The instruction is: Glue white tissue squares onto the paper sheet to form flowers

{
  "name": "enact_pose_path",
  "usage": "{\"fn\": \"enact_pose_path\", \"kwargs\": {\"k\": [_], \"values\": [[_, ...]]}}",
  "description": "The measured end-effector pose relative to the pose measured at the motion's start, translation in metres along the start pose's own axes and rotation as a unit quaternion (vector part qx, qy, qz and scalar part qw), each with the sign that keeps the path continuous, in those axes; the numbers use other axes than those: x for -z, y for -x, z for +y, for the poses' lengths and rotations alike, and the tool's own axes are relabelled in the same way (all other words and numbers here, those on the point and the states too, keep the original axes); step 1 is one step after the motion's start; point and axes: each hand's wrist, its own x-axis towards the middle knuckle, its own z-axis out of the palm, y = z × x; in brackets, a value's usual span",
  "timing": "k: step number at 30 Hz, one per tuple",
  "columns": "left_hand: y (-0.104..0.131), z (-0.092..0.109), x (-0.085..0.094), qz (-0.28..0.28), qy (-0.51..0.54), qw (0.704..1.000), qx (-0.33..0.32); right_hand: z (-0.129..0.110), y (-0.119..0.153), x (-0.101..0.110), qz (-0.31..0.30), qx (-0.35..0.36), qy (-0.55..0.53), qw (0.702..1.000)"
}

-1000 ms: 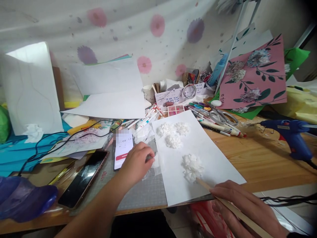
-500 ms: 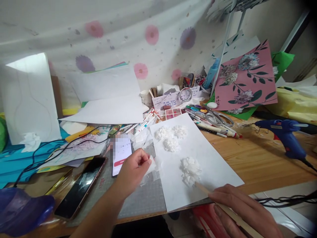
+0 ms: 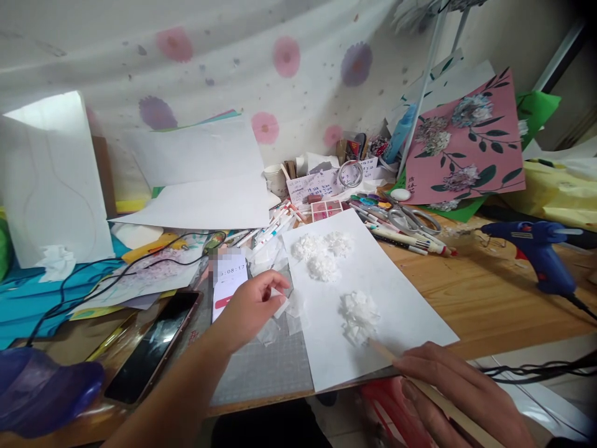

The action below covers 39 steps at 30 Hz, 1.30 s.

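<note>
My left hand hovers over the grey cutting mat with a small piece of white tissue paper at its thumb and bent fingers. The thumb and forefinger stand slightly apart around it. In my right hand is a slim wooden stick, held at a slant. Its tip touches the lower edge of a ruffled white paper flower cluster. That cluster lies on a white sheet. Farther up the sheet sit three fluffy white clusters close together. Loose tissue squares lie beside the sheet.
A lit phone and a dark phone lie to the left, near black cables. Markers, scissors and a blue glue gun lie behind and right. A pink flower picture leans at the back.
My left thumb and forefinger have moved a little apart at the tissue piece, and less of it shows. The right hand and stick stay nearly in place. The view has shifted slightly.
</note>
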Motion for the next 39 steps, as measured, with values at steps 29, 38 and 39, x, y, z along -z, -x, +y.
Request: {"fn": "enact_pose_path", "kwargs": {"k": [29, 38, 39], "values": [[-0.005, 0.005, 0.002, 0.015, -0.033, 0.999, 0.001, -0.002, -0.007, 0.005, 0.008, 0.019, -0.005, 1.000], [0.001, 0.002, -0.008, -0.022, -0.077, 0.997, -0.008, 0.002, 0.003, -0.001, 0.009, 0.001, -0.005, 1.000], [0.002, 0.003, -0.007, -0.023, -0.091, 0.996, -0.010, 0.003, 0.005, -0.001, 0.011, 0.006, 0.008, 1.000]]}}
